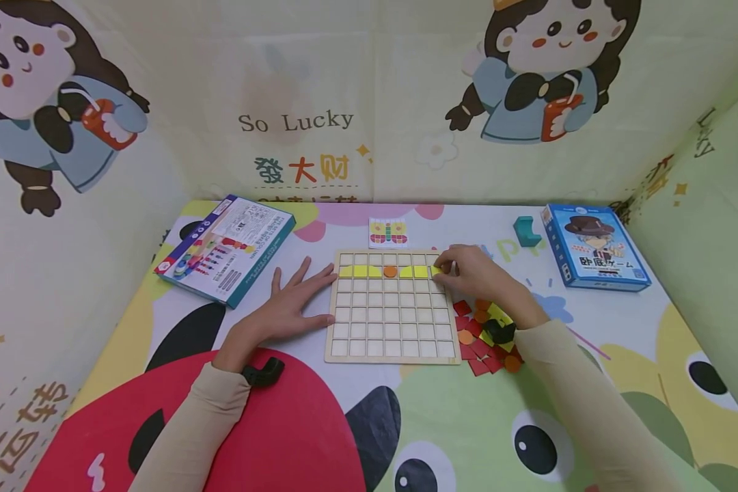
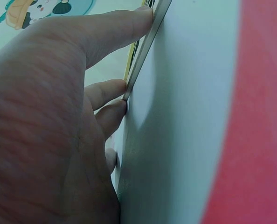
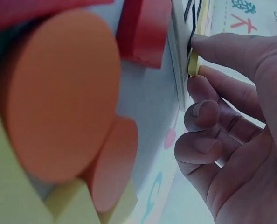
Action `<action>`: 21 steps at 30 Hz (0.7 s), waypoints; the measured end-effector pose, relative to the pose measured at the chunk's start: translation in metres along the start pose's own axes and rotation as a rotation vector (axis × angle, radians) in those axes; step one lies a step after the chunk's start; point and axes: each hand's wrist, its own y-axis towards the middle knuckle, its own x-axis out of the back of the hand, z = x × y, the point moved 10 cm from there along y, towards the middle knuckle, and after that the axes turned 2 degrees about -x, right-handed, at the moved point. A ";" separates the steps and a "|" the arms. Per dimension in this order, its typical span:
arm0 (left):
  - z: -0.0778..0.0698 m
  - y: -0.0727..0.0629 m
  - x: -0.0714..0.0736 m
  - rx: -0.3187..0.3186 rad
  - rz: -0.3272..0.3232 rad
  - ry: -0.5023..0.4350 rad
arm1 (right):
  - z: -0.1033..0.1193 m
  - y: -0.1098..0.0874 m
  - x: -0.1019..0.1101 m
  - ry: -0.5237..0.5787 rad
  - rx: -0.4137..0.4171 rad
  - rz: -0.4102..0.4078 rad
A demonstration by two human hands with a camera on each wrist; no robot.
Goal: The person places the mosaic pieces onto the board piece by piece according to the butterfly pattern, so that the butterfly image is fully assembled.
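Yellow piece (image 3: 193, 64) is pinched by right-hand fingers (image 3: 229, 91); spread left-hand fingers (image 1: 312, 288) touch the gridded board (image 1: 391, 315).

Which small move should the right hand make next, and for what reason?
Probably the right hand should gently settle the yellow piece into the right end of its row. It pinches that piece there, and six pieces fill the rest of the row. The left hand touches the left edge of the board, which may help steadiness.
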 end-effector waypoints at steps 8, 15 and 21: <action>0.000 0.000 0.001 -0.005 -0.006 -0.001 | 0.004 0.002 -0.004 -0.027 0.003 -0.005; 0.000 0.000 0.001 -0.006 -0.003 -0.007 | 0.004 0.000 -0.005 -0.035 0.007 0.003; 0.000 0.001 -0.001 0.001 0.003 0.001 | 0.005 -0.002 -0.004 -0.029 0.019 0.003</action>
